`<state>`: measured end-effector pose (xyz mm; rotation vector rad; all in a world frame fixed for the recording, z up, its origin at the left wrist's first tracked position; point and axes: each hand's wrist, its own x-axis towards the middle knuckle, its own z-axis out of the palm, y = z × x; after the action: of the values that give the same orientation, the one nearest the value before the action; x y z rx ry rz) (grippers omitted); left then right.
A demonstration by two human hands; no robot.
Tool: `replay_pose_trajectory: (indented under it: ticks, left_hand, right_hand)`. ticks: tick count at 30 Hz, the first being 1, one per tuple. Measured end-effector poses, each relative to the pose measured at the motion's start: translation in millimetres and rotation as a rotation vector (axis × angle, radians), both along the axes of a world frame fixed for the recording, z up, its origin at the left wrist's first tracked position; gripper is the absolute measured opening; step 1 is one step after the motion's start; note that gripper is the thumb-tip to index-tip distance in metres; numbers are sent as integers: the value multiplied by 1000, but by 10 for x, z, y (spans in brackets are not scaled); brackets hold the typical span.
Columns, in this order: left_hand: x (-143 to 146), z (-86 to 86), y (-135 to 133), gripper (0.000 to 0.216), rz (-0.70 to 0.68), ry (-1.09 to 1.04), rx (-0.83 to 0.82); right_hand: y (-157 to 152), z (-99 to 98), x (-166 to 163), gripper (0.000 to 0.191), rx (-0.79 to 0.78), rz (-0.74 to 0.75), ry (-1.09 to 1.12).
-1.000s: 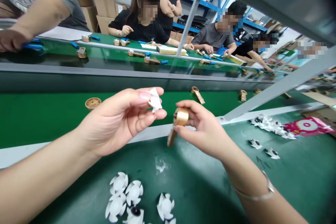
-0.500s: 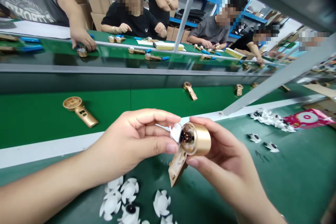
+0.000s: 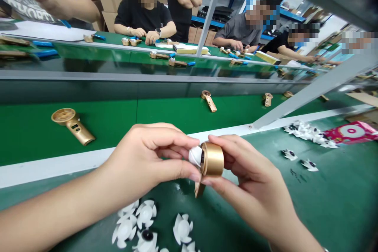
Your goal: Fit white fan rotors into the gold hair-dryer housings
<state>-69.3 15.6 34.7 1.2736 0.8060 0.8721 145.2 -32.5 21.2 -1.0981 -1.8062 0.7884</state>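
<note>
My right hand (image 3: 251, 169) grips a gold handheld fan housing (image 3: 215, 159) by its round head, fingers above and thumb below. The head is turned so its open side faces left, and its short handle points down. My left hand (image 3: 159, 153) pinches a white fan blade (image 3: 195, 156) between fingers and thumb. The blade sits right at the housing's open side; how far it is in is hidden. Below my hands, several loose white fan blades (image 3: 182, 228) lie on the green table (image 3: 236, 224), one showing a black hub.
Gold housings (image 3: 73, 126) lie on the green conveyor belt (image 3: 165, 114) beyond the white rail (image 3: 88, 161). A slanted metal post (image 3: 295, 90) stands at right. More fan blades (image 3: 310, 134) lie beside a pink packet (image 3: 351, 132). Several people work across the line.
My right hand has turned the housing and shifted it left, closer against the blade. The belt's housings have slid left. A co-worker at far left has lifted a hand from the table.
</note>
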Motion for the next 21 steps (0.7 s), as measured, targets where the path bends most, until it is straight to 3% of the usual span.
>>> replay_pose_trajectory:
  ticks: [4,9,12,15,16,18,21]
  left_hand:
    - [32,-33,-74,30,9,92,74]
    - [88,37,-243,39,-65,275,316]
    - [-31,119,-138,45,-72,389,370]
    - [-307,200,89,65,149,642,500]
    - [-407,221,150,66,161,786,550]
    - [-557,236,211,54,5,1099,532]
    - [-588,150,189,39,-371,1384,314]
  right_hand:
    - [-4,-49,-31,54,33,-19,-13]
    - [21,-214,-165,41,75,-181,-20]
    - [198,-188,-266,23,-31,-130,-13]
    - [583,-54,-368,24,-276,-177,-153]
    - [747,-15,-409,27,-361,-209,-244]
    - [1084,21,-514,37,-497,-249,-410]
    - [1501,-34,-715,41,-615,-261,-543]
